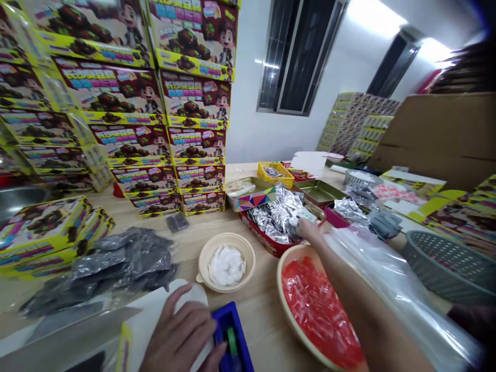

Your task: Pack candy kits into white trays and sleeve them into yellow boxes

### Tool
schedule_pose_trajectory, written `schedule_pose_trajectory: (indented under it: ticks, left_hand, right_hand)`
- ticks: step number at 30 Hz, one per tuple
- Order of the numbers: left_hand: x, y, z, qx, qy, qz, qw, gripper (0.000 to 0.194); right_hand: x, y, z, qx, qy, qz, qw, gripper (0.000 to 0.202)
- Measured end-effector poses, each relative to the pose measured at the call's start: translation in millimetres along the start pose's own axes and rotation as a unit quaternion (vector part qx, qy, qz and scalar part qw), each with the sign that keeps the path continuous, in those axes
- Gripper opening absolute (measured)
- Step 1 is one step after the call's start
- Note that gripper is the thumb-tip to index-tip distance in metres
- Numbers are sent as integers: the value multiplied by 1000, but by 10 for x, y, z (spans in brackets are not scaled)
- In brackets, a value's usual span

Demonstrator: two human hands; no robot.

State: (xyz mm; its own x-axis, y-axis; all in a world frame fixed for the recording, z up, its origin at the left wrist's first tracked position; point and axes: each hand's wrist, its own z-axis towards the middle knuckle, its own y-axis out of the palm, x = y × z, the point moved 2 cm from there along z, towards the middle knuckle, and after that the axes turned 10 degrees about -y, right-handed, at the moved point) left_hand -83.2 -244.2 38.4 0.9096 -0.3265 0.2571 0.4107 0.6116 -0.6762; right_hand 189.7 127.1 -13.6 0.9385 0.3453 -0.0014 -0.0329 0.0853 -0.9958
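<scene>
A wooden table [267, 310] stood before stacked boxes [155, 139]. The left hand [182, 333] lay flat, fingers spread, on a white box [155, 315] beside a blue dispenser [234, 341]. The right hand [308, 227] reached into a red tray [271, 243], pinching a foil packet [300, 217].

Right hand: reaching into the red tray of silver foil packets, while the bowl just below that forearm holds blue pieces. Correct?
Not quite. The head view shows the right hand at the red tray of silver foil packets, but the bowl below the forearm holds red pieces, not blue.
</scene>
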Motion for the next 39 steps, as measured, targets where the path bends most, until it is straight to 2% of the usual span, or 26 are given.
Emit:
schedule_pose_trajectory:
  ticks: [3,4,6,8,9,11,12,13,17,18,20,24,28,30,32,34,36,39]
  left_hand:
    - [110,394,643,-59,-48,-64,995,10]
    - [108,538,799,-70,-79,-85,991,15]
    - [60,825,1026,-77,-161,-121,976,35]
    - [0,1080,1160,-87,-234,-177,952,52]
    - [-22,1187,1197,-104,-260,-215,935,51]
    - [-51,1336,1214,-154,-301,-283,898,32]
    - [-61,1371,1196,-175,-317,-305,881,20]
    - [-70,1380,1164,-190,-330,-317,869,13]
    - [-92,1245,962,-216,-335,-322,859,20]
    - [-98,1199,910,-225,-332,-317,859,21]
    - [-120,1118,820,-240,-335,-295,862,23]
    - [-199,1035,699,-248,-346,-252,869,26]
    - [-255,1006,608,-231,-350,-248,873,28]
    - [-259,976,576,-220,-350,-251,875,29]
    - [-249,924,569,-199,-342,-259,881,28]
    - [-223,868,588,-178,-333,-292,879,25]
    - [-185,832,622,-157,-337,-350,860,21]
    - [-107,827,662,-127,-342,-421,831,19]
  right_hand:
    - [6,-188,-85,51,-9,-2,999,21]
    - [-53,-290,-165,73,-33,28,996,19]
    - [-271,-504,-382,93,-126,149,976,13]
    - [-562,-671,-613,46,-244,301,921,14]
    - [-701,-715,-698,-2,-292,360,886,17]
    - [-895,-711,-742,-83,-339,430,832,23]
    - [-937,-665,-689,-97,-341,444,823,27]
    - [-944,-592,-592,-94,-335,438,829,30]
    - [-793,-181,-66,-23,-271,251,929,21]
    - [-757,-89,29,-17,-263,214,941,24]
    - [-708,37,135,-18,-263,195,945,25]
    - [-599,50,149,-20,-267,232,935,15]
    - [-387,-151,169,35,-228,307,923,5]
    - [-301,-276,174,77,-200,344,914,15]
    - [-287,-392,129,110,-168,418,886,25]
    - [-391,-483,-2,110,-146,511,840,32]
    - [-623,-554,-233,73,-157,574,800,34]
    - [-1073,-658,-690,6,-223,595,772,30]
